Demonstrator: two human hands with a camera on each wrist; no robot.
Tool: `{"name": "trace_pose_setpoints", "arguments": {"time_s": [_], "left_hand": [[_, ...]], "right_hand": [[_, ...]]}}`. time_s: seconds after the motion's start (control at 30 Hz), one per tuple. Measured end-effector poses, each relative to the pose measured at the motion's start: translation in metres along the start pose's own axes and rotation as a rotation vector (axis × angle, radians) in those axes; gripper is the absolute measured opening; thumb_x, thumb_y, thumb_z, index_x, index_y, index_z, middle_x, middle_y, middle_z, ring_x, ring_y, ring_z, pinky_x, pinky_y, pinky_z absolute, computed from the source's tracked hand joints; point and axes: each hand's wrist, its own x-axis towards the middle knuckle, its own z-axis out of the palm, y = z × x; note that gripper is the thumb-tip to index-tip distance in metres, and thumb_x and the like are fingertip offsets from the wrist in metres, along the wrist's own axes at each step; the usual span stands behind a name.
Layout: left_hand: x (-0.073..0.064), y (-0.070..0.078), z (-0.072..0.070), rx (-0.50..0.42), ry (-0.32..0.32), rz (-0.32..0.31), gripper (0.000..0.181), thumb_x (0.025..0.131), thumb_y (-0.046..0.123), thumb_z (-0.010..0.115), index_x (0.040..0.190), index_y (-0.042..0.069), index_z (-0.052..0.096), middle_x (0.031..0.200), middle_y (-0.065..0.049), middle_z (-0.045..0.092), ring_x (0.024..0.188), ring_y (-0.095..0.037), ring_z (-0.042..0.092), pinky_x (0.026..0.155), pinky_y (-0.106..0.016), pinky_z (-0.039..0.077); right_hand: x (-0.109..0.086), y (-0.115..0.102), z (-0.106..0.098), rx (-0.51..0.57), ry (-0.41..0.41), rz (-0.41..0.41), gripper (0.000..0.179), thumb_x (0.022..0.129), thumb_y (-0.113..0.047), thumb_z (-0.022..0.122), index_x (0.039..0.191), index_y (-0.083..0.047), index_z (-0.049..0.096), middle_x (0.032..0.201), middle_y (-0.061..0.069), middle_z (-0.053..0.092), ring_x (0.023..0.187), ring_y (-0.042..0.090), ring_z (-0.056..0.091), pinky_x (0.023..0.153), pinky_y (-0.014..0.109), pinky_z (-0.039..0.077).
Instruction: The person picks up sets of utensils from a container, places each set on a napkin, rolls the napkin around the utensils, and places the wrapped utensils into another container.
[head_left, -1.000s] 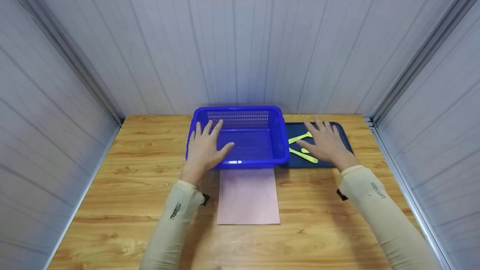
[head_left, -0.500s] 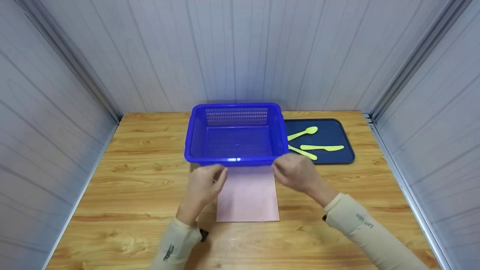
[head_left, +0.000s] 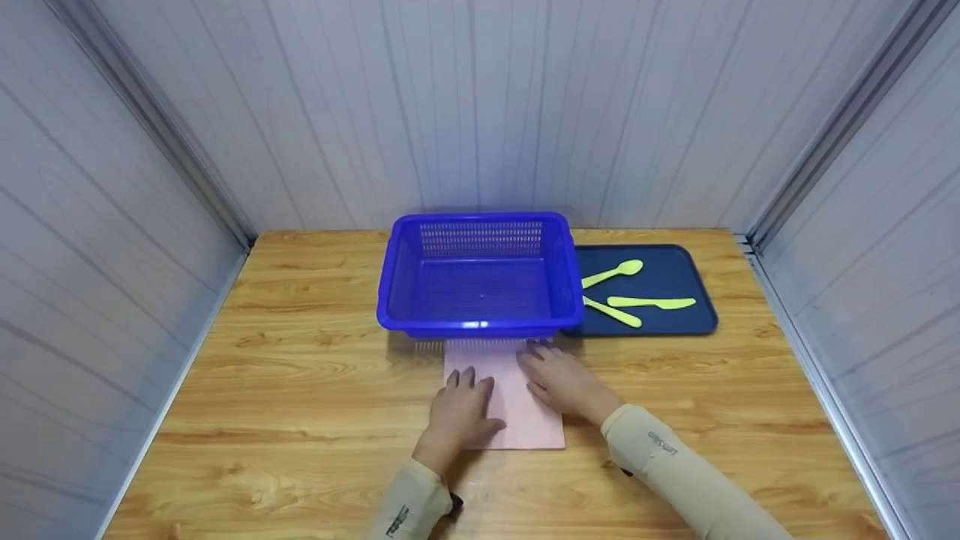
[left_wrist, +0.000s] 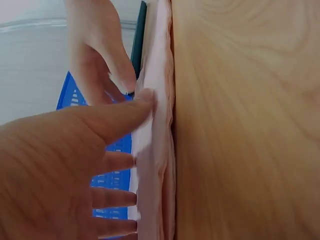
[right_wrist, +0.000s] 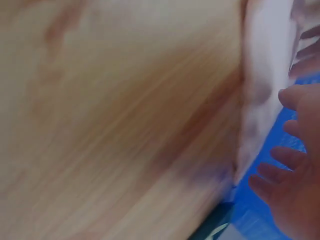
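Note:
A flat pink rectangle of thin, soft layers, like a folded napkin (head_left: 544,431), lies on the wooden table in front of a blue basket (head_left: 480,292). My left hand (head_left: 457,412) is over its left side, fingers spread; in the left wrist view the thumb (left_wrist: 125,115) and fingertips touch the pink surface. Over the upper right part is my right hand (head_left: 566,382), its fingers slightly bent and pointing toward the left hand. In the right wrist view those fingers (right_wrist: 285,155) hold nothing; whether they touch the napkin is unclear. The napkin's far end is hidden by the basket.
A dark blue tray (head_left: 675,266) lies right of the basket, partly hidden by it. On it are a yellow-green spoon (head_left: 619,271), a knife (head_left: 652,302) and another utensil (head_left: 619,313) whose end is hidden. Pale panel walls (head_left: 480,112) enclose the table (head_left: 300,390).
Both hands have come back from above the basket and tray, through loosely curled fingers in front of the basket, down onto the pink napkin. Basket, tray and utensils stay in place.

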Motion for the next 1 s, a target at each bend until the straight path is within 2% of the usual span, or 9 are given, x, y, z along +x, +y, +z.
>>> {"name": "trace_pose_setpoints", "arguments": {"time_s": [0.2,0.5,0.83,0.93,1.0], "left_hand": [[-0.002,0.000,-0.002,0.005,-0.009,0.007,0.071,0.072,0.049,0.078,0.129,0.010,0.060,0.134,-0.025,0.050,0.123,-0.050,0.043,0.093,-0.059,0.044],[-0.006,0.001,0.000,-0.014,-0.036,0.013,0.071,0.076,0.047,0.076,0.133,0.010,0.057,0.141,-0.025,0.045,0.128,-0.052,0.038,0.098,-0.060,0.040],[-0.012,0.019,0.000,-0.041,-0.091,0.070,0.065,0.075,0.038,0.081,0.131,0.012,0.060,0.142,-0.023,0.045,0.129,-0.050,0.039,0.098,-0.060,0.040],[-0.013,0.024,0.002,-0.063,-0.116,0.120,0.067,0.074,0.036,0.082,0.132,0.013,0.059,0.144,-0.021,0.044,0.132,-0.048,0.036,0.100,-0.059,0.039],[-0.014,0.027,0.004,-0.087,-0.142,0.166,0.067,0.073,0.033,0.083,0.132,0.013,0.059,0.146,-0.021,0.042,0.134,-0.047,0.034,0.103,-0.058,0.036]], "right_hand": [[0.003,0.010,0.007,0.035,-0.060,0.051,0.051,0.099,-0.028,0.053,0.147,-0.012,0.044,0.150,0.016,0.039,0.138,0.033,0.034,0.110,0.049,0.030],[-0.005,0.008,0.009,0.017,-0.055,0.059,0.046,0.100,-0.029,0.049,0.141,-0.008,0.050,0.145,0.019,0.044,0.134,0.036,0.039,0.111,0.048,0.029],[-0.047,-0.007,-0.002,-0.018,-0.095,0.137,0.047,0.095,-0.025,0.059,0.134,0.001,0.055,0.133,0.028,0.052,0.124,0.043,0.048,0.105,0.053,0.037],[-0.063,-0.014,-0.006,-0.038,-0.110,0.180,0.046,0.094,-0.024,0.062,0.131,0.002,0.056,0.127,0.031,0.055,0.116,0.046,0.054,0.095,0.056,0.046],[-0.074,-0.019,-0.007,-0.062,-0.110,0.208,0.044,0.092,-0.025,0.064,0.127,0.003,0.058,0.119,0.032,0.058,0.103,0.047,0.060,0.081,0.056,0.053]]}}
